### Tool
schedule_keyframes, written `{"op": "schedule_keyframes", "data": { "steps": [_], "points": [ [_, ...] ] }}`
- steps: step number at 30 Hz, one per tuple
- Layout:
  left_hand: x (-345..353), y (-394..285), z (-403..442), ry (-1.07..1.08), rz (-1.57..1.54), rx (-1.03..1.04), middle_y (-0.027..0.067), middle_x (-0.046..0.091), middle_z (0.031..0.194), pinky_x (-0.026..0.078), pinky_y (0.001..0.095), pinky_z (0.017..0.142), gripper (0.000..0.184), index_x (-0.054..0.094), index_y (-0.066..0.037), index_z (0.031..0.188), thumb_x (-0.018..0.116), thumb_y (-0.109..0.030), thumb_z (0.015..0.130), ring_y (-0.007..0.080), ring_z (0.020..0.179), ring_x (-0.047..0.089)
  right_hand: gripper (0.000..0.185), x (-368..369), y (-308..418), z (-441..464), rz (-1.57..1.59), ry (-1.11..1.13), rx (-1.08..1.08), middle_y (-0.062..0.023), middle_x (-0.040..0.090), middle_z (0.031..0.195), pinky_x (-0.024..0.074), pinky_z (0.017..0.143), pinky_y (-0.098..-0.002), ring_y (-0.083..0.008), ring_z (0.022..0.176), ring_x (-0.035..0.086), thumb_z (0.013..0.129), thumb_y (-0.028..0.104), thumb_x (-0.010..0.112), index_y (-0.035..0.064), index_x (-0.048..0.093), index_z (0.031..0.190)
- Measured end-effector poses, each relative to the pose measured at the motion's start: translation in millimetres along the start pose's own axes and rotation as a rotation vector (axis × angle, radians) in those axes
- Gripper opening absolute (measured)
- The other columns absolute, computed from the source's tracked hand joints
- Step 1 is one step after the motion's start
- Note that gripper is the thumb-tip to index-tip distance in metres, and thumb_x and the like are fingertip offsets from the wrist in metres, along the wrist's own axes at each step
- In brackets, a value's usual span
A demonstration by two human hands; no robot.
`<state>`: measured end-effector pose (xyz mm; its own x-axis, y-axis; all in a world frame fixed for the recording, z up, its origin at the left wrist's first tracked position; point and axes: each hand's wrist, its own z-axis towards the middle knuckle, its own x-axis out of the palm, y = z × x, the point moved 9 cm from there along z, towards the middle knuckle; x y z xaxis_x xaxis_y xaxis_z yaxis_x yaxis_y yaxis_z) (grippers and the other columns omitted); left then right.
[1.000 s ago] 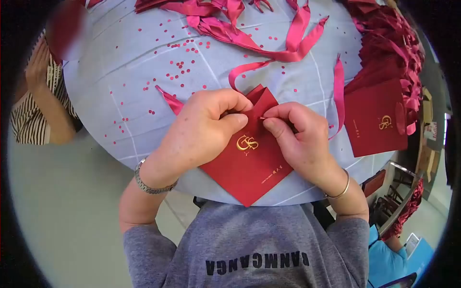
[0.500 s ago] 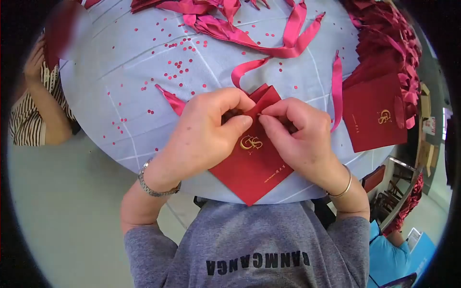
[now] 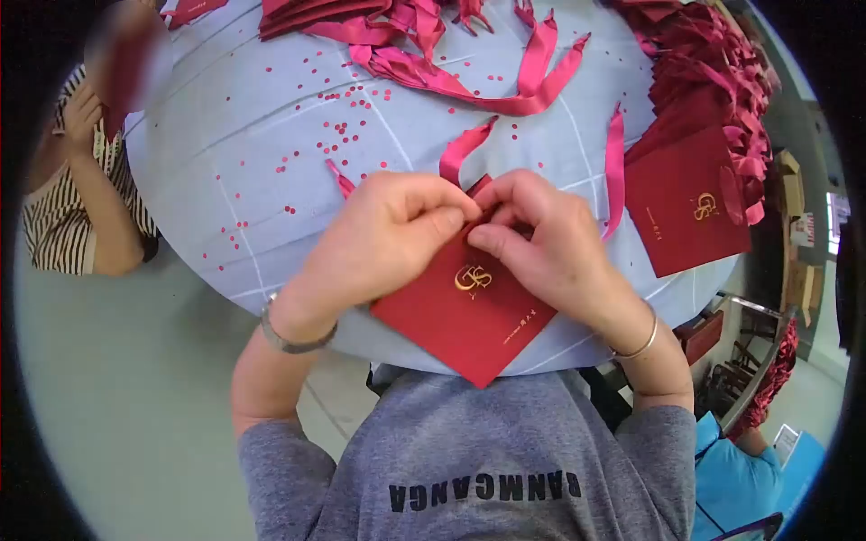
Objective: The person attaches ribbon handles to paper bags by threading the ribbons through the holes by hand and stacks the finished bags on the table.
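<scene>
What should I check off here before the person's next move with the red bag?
1. Bag's printed face up: ok; the gold logo on the red bag is visible.
2. Both hands at the bag's top: ok; left grip and right grip meet there.
3. What the fingertips pinch: cannot tell; the fingers hide it.
4. Nearby pink ribbon attached to the bag: cannot tell; its lower end is hidden.
5. Tablecloth free of scraps: not ok; small red dots lie scattered on it.
6. Bag pile apart from the bag in hand: ok; tablecloth shows between them.
</scene>
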<state>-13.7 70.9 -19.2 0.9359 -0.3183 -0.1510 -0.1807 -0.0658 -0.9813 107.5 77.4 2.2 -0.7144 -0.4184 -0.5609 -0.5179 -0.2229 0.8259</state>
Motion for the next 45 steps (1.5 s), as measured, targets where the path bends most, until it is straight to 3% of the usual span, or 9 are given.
{"op": "schedule_keyframes", "data": {
  "steps": [9, 11, 18, 25, 33, 36, 39, 41, 45],
  "points": [
    [13.6, -31.2, 6.0, 0.15, 0.425, 0.196, 0.014, 0.067, 0.081, 0.049, 0.0284, 0.064, 0.013, 0.065, 0.0, 0.095, 0.062, -0.002, 0.083, 0.0177, 0.07, 0.065, 0.034, -2.4, -0.7, -13.1, 0.033, -0.04, -0.094, -0.0065, 0.067, 0.08, 0.0499, 0.063, -0.0244, -0.01, 0.072, 0.064, 0.077, 0.001, 0.074, 0.0021, 0.055, 0.105],
    [13.5, -35.1, 5.1, 0.11, 0.469, 0.271, 0.0193, 0.063, 0.081, 0.049, 0.0347, 0.064, 0.011, 0.062, 0.0, 0.091, 0.062, -0.001, 0.08, 0.0302, 0.072, 0.065, 0.042, -0.6, -5.8, -14.6, 0.052, -0.033, -0.098, -0.007, 0.067, 0.081, 0.0504, 0.065, -0.0254, -0.0114, 0.073, 0.065, 0.076, 0.002, 0.074, 0.0025, 0.053, 0.112],
    [9.4, -21.5, -6.9, -0.048, 0.654, 0.272, 0.0191, 0.061, 0.081, 0.048, 0.0418, 0.065, 0.008, 0.058, 0.0, 0.088, 0.059, 0.0, 0.08, 0.0371, 0.076, 0.061, 0.068, 7.5, -13.5, -9.4, -0.046, 0.032, -0.046, -0.0109, 0.067, 0.083, 0.0519, 0.072, -0.0322, -0.0226, 0.079, 0.068, 0.072, 0.006, 0.076, 0.0055, 0.044, 0.132],
    [-54.6, -26.2, -38.2, -0.362, 1.019, 0.229, 0.0128, 0.059, 0.08, 0.046, 0.0443, 0.07, 0.007, 0.057, -0.003, 0.08, 0.063, -0.003, 0.076, 0.0342, 0.079, 0.057, 0.061, 6.8, -11.8, -6.8, -0.071, 0.101, -0.091, -0.0103, 0.067, 0.085, 0.0518, 0.072, -0.0341, -0.0244, 0.079, 0.067, 0.073, 0.007, 0.075, 0.006, 0.048, 0.127],
    [-53.7, -58.0, -77.0, -0.681, 0.868, 0.271, 0.0144, 0.06, 0.093, 0.047, 0.0415, 0.076, 0.021, 0.064, -0.002, 0.101, 0.062, 0.0, 0.08, 0.0324, 0.088, 0.058, 0.051, 5.5, 1.7, -11.6, -0.202, 0.122, -0.191, -0.0104, 0.066, 0.087, 0.0516, 0.072, -0.0354, -0.0282, 0.079, 0.065, 0.076, 0.01, 0.072, 0.006, 0.052, 0.123],
    [-14.1, -41.9, -84.7, -0.405, 0.865, 0.208, 0.0142, 0.059, 0.096, 0.047, 0.0411, 0.076, 0.022, 0.063, 0.0, 0.101, 0.065, -0.003, 0.079, 0.0314, 0.087, 0.058, 0.045, -15.4, 38.9, -33.5, -0.423, -0.141, -0.501, -0.0128, 0.066, 0.091, 0.0516, 0.073, -0.037, -0.0295, 0.08, 0.065, 0.078, 0.009, 0.07, 0.0045, 0.055, 0.12],
    [-2.3, -23.3, -87.1, -0.364, 0.818, 0.174, 0.0133, 0.06, 0.094, 0.047, 0.0394, 0.075, 0.024, 0.064, 0.0, 0.101, 0.068, -0.005, 0.078, 0.0304, 0.086, 0.058, 0.035, -63.4, 24.9, -50.2, -0.52, -0.377, -0.418, -0.0154, 0.066, 0.093, 0.0516, 0.071, -0.037, -0.0308, 0.078, 0.064, 0.081, 0.009, 0.067, 0.0018, 0.059, 0.115],
    [-3.1, -22.0, -87.7, -0.381, 0.78, 0.163, 0.013, 0.06, 0.093, 0.047, 0.0387, 0.073, 0.024, 0.064, -0.001, 0.1, 0.069, -0.006, 0.077, 0.03, 0.085, 0.058, 0.025, -97.1, -15.6, -56.5, -0.403, -0.48, -0.067, -0.0175, 0.066, 0.091, 0.0511, 0.069, -0.0366, -0.0306, 0.076, 0.065, 0.086, 0.009, 0.062, -0.0004, 0.061, 0.108],
    [2.7, -29.4, -86.7, -0.39, 0.761, 0.202, 0.0125, 0.06, 0.091, 0.049, 0.0329, 0.067, 0.019, 0.064, 0.001, 0.098, 0.068, -0.004, 0.08, 0.0259, 0.078, 0.06, 0.02, -95.3, -56.9, -47.2, -0.583, -0.341, 0.227, -0.0173, 0.063, 0.071, 0.0495, 0.063, -0.0337, -0.0303, 0.066, 0.064, 0.089, 0.015, 0.061, -0.0035, 0.065, 0.095]
  ]
}}
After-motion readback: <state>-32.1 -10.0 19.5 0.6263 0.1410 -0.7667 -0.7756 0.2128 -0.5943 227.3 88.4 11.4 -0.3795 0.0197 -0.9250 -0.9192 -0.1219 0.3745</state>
